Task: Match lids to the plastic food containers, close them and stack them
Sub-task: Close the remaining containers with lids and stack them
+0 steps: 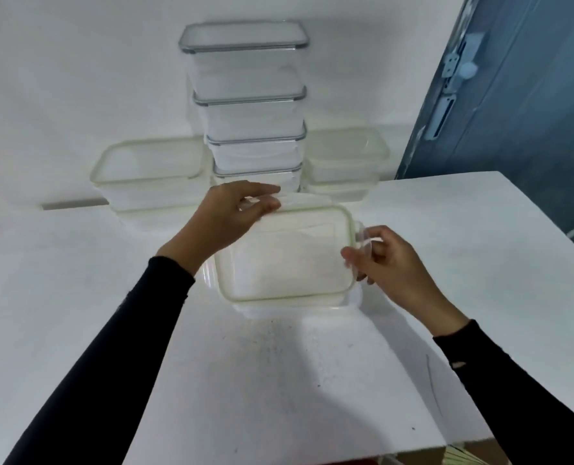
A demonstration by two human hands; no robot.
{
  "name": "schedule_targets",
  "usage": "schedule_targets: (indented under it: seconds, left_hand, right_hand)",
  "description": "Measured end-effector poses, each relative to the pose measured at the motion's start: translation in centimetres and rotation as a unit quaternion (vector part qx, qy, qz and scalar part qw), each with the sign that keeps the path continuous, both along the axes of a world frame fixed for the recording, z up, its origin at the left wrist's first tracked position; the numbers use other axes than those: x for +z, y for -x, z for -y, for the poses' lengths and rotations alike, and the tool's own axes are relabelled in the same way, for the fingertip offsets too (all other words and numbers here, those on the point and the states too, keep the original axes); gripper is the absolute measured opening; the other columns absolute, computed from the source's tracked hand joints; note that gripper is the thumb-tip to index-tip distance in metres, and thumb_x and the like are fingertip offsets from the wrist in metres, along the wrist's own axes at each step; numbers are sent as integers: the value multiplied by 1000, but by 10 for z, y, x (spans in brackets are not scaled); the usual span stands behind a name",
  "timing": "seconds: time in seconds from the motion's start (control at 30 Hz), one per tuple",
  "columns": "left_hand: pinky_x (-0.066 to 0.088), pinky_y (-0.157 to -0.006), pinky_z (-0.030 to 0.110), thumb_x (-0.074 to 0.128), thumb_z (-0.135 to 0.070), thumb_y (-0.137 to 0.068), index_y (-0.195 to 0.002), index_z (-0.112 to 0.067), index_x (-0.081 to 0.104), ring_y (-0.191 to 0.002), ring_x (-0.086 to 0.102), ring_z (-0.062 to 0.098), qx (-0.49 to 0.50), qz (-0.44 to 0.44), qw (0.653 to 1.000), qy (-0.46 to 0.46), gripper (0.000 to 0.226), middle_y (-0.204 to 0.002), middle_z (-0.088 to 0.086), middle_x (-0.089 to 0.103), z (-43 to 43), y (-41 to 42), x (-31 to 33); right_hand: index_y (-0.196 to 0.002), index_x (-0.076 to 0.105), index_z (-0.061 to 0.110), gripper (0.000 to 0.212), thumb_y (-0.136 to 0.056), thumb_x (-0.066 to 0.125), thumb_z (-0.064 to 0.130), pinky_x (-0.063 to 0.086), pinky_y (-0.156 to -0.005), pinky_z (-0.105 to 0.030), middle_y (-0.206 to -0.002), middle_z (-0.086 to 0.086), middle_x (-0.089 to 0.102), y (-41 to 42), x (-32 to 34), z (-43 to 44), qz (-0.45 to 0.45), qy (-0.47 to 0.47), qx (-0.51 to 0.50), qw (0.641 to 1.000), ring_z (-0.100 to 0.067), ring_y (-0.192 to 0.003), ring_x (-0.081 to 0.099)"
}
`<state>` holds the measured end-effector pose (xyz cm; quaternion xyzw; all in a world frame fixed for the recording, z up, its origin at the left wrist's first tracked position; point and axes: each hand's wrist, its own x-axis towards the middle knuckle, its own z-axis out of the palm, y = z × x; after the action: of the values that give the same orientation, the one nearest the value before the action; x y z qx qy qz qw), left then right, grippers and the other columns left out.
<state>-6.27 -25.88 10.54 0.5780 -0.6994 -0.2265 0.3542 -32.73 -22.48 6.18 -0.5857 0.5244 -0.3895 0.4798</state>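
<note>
Black sleeves (111,347) reach over the white surface (278,380) to a clear container (295,310) just in front of the tall stack (245,105). Its lid (285,256) sits on top and looks not yet clipped. The left hand (235,213) pinches the lid's edge nearest the stack. The right hand (389,263) pinches the side flap (362,236). The plastic looks light, stiff and a little slick, so the flaps and rim are the likely places to hold it.
</note>
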Motion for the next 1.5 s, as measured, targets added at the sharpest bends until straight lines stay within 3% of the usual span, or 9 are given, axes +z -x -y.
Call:
schedule_targets:
  seconds: [0.23, 0.43, 0.6, 0.73, 0.9, 1.1, 1.3, 1.4, 1.5]
  left_hand:
    - [48, -75, 14, 67, -46, -86, -100, -28, 76, -72, 61, -5, -27, 82, 988, -125, 25, -109, -13, 71, 51, 16, -38]
    - [36, -61, 4, 65, -45, -89, -99, -17, 78, -69, 56, -2, -14, 114, 985, -129, 32, -93, -8, 72, 52, 14, -52]
    - [47, -94, 32, 57, -64, -84, -93, -44, 72, -104, 63, 11, 7, 92, 991, -101, 26, -101, -18, 71, 31, 13, -81]
    - [43, -76, 7, 64, -49, -87, -111, -27, 69, -97, 65, 10, 116, -8, 990, -78, 33, -111, -11, 68, -4, -11, -78]
    - [55, -69, 20, 70, -46, -75, -104, -9, 64, -84, 66, 11, 103, -213, 923, -302, 48, -97, 2, 68, -57, -34, -80]
    - [53, -95, 44, 76, -33, -71, -113, 8, 61, -94, 64, 26, 152, -387, 858, -301, 60, -104, 18, 66, -53, -32, -83]
    - [55, -78, 31, 62, -29, -93, -110, -4, 62, -85, 63, 16, 190, -409, 845, -287, 31, -94, 5, 66, -48, -31, -88]
    - [54, -84, 35, 64, -31, -91, -123, -3, 55, -96, 63, 19, 207, -379, 861, -268, 44, -111, 7, 64, -47, -30, -91]
    - [44, -91, 33, 71, -29, -87, -129, -8, 49, -106, 56, 24, 255, -101, 957, -95, 52, -127, 9, 55, -46, -26, -99]
  right_hand:
    - [-108, 65, 16, 27, -87, 72, 32, 47, -57, -29, -76, -16, 69, 7, -26, 1, 17, -67, -92, 993, -16, -53, 61]
    - [-106, 66, 23, 17, -91, 67, 32, 43, -52, -26, -55, -1, 58, 9, -31, 2, 19, -87, -72, 993, -15, -48, 49]
    - [-103, 65, 25, 14, -93, 64, 34, 42, -47, -21, -51, 1, 53, 9, -43, -14, -25, -87, -50, 995, -13, -45, 47]
    - [-100, 67, 20, 16, -92, 65, 34, 44, -50, -21, -58, -2, 60, 13, -46, -15, -11, -107, -54, 993, -12, -49, 51]
    - [-106, 67, 15, 25, -90, 68, 33, 54, -58, -29, -89, -10, 70, 10, -51, -11, 51, -151, -47, 986, -18, -71, 66]
    - [-114, 67, 15, 26, -93, 65, 30, 56, -63, -29, -97, -2, 74, -7, -49, 11, 92, -152, -61, 982, -16, -79, 69]
    - [-123, 62, 13, 31, -98, 57, 31, 55, -66, -28, -104, -3, 72, -21, -60, 20, 110, -133, -96, 980, -17, -87, 69]
    - [-134, 53, 16, 43, -97, 57, 36, 54, -70, -29, -115, -4, 66, -25, -65, 22, 80, -120, -123, 982, -16, -95, 66]
    - [-137, 47, 16, 47, -95, 61, 33, 50, -89, -32, -124, -5, 55, -26, -68, 23, -109, 49, -146, 982, -18, -104, 58]
